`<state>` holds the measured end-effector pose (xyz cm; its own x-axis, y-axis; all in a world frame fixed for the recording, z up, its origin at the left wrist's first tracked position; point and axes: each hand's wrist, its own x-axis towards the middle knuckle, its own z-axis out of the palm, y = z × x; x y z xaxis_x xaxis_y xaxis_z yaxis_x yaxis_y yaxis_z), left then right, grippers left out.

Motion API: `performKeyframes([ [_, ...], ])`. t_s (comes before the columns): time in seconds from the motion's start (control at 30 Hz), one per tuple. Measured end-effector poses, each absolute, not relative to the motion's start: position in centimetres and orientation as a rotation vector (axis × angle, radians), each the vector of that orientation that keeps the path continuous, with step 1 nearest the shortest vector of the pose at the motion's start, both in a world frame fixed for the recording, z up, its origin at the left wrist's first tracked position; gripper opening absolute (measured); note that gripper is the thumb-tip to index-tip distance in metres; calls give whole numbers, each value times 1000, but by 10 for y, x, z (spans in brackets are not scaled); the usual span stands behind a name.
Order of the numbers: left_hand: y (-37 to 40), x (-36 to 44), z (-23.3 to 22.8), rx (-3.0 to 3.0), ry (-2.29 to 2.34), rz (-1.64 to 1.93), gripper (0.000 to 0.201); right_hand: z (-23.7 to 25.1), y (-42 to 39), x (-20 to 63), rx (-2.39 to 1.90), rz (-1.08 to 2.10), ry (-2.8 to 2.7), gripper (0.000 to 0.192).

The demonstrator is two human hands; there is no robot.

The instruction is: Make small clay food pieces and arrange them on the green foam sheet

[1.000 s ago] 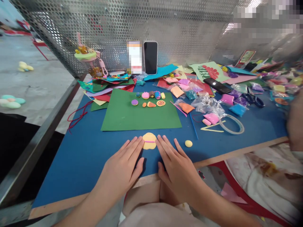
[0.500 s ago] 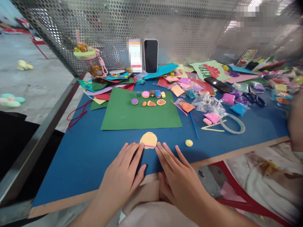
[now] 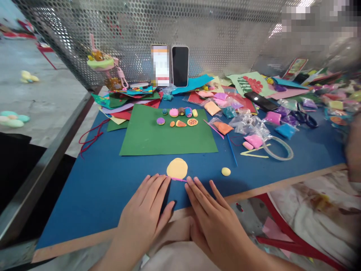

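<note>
A thin pink stick [image 3: 178, 180] lies crosswise at the near edge of a flat yellow clay disc [image 3: 177, 168]. The flattened fingers of my left hand [image 3: 146, 207] rest on the stick's left end, thumb apart. On its right end lie the fingertips of my right hand [image 3: 210, 212], the fingers stretched out. Neither hand grips anything. Right of my right hand sits a small yellow clay ball [image 3: 226, 171]. Beyond the disc, a green sheet [image 3: 169, 141] bears several little clay pieces, among them a pizza-like round [image 3: 192, 122] and a purple-topped piece [image 3: 160, 121].
Bagged clay, such as an orange packet [image 3: 223, 127], crowds the right side near a clear tape ring [image 3: 279, 148] and a blue stick [image 3: 232, 151]. Two phones, one dark [image 3: 180, 66], lean on the mesh panel [image 3: 220, 41]. Another person's arm [image 3: 354, 145] shows at far right.
Both hands have drawn slightly towards me, and the pink stick has moved with them from on the yellow disc to its near edge.
</note>
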<state>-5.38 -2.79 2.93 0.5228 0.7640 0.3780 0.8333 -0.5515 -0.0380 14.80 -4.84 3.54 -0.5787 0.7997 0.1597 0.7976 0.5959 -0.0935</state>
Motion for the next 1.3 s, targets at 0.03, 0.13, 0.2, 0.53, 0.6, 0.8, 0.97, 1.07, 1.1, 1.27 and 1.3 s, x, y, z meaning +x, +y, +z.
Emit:
performKeyframes([
  [0.03, -28, -54, 30, -2547, -1355, -466, 42, 34, -49, 148, -1336, 18, -2637, 54],
  [0.13, -27, -54, 30, -2554, -1342, -432, 45, 31, -47, 148, -1357, 16, -2630, 55],
  [0.2, -25, -53, 29, -2567, -1338, -401, 48, 29, -45, 147, -1387, 20, -2617, 55],
  [0.53, -4, -50, 26, -2667, -1453, -284, 61, 31, -21, 143, -1528, 102, -2544, 56],
  [0.6, 1, -49, 26, -2670, -1480, -264, 62, 30, -16, 142, -1542, 90, -2529, 55],
  [0.8, 15, -42, 29, -2644, -1520, -192, 70, 30, -3, 141, -1593, 105, -2500, 56],
  [0.97, 25, -39, 32, -2645, -1519, -162, 72, 33, 9, 139, -1621, 143, -2495, 58],
  [1.07, 31, -39, 31, -2648, -1516, -172, 72, 33, 14, 138, -1617, 127, -2482, 58],
  [1.1, 32, -40, 30, -2649, -1518, -177, 72, 32, 15, 138, -1612, 119, -2478, 58],
  [1.27, 41, -41, 27, -2665, -1529, -194, 75, 28, 20, 137, -1597, 79, -2456, 58],
  [1.3, 42, -41, 26, -2663, -1533, -187, 75, 27, 21, 137, -1598, 77, -2454, 58],
])
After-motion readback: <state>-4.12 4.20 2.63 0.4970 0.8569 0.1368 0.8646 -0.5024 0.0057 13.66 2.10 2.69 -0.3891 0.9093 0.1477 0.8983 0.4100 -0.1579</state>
